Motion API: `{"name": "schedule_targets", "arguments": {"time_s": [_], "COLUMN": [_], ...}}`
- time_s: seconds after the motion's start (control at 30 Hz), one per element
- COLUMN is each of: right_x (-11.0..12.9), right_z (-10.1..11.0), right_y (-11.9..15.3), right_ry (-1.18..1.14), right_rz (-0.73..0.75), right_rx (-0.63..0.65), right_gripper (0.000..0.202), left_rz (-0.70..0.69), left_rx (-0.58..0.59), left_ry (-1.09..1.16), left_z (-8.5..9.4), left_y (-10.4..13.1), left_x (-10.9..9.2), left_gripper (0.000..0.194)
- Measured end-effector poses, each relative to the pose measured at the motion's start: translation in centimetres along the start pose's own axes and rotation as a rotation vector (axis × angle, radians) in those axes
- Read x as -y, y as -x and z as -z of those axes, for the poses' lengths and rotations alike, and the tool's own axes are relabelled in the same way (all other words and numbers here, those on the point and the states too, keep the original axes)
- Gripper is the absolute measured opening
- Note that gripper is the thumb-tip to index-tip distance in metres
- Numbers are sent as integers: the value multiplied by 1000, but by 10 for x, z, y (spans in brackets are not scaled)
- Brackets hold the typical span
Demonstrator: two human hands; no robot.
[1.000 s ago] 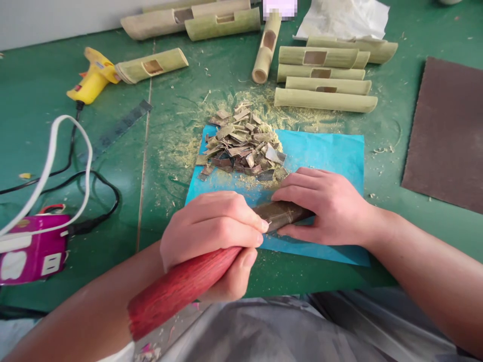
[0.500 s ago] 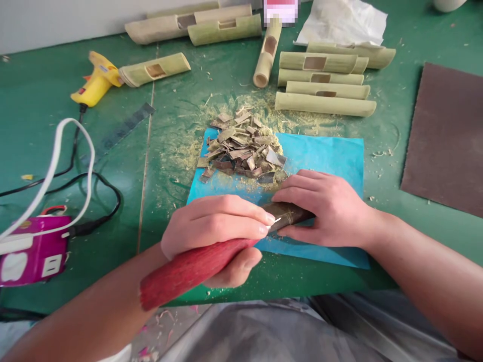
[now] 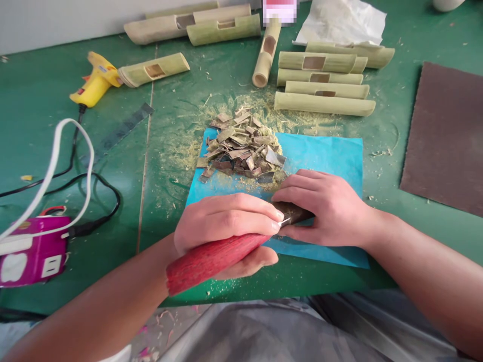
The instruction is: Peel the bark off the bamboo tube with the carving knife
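In my left hand (image 3: 230, 221) is a red-handled tool (image 3: 215, 264), its long, rough-looking red handle slanting up to the right. Fingers lie over the top of it and the thumb is underneath. A thin, pale tip (image 3: 286, 221) pokes out past my fingertips and meets a dark brown, bamboo-like piece (image 3: 300, 213). My right hand (image 3: 332, 208) grips that dark piece from the right, fingers on its far side and thumb on the near side. Its ends are hidden by my hands. Beneath lies a blue sheet (image 3: 320, 151).
Beyond my hands is a heap of brown scraps (image 3: 245, 146) in yellowish dust. Cut bamboo tubes (image 3: 324, 103) lie farther back. On the left are a yellow glue gun (image 3: 94, 83), cables and a purple box (image 3: 37, 251). A brown sheet (image 3: 445, 141) lies right.
My left hand and the red-handled tool have slid right along the dark piece, closer to my right hand. My right hand has stayed in place.
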State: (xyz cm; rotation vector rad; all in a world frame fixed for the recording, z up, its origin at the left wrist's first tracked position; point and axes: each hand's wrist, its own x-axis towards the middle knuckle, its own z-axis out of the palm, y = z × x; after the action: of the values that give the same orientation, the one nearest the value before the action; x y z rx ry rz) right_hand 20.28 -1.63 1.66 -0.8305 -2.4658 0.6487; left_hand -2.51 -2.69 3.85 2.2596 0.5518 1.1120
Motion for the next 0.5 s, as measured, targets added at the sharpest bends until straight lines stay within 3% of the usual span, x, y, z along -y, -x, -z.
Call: {"name": "schedule_targets", "arguments": {"time_s": [0.5], "right_x": [0], "right_z": [0], "right_y": [1], "right_ry": [17], "right_rz": [7], "right_rx": [0], "right_gripper": [26], "left_rz": [84], "left_rx": [16], "left_ry": [-10], "left_z": [5], "left_y": [1], "left_x": [-6], "left_gripper": [10]}}
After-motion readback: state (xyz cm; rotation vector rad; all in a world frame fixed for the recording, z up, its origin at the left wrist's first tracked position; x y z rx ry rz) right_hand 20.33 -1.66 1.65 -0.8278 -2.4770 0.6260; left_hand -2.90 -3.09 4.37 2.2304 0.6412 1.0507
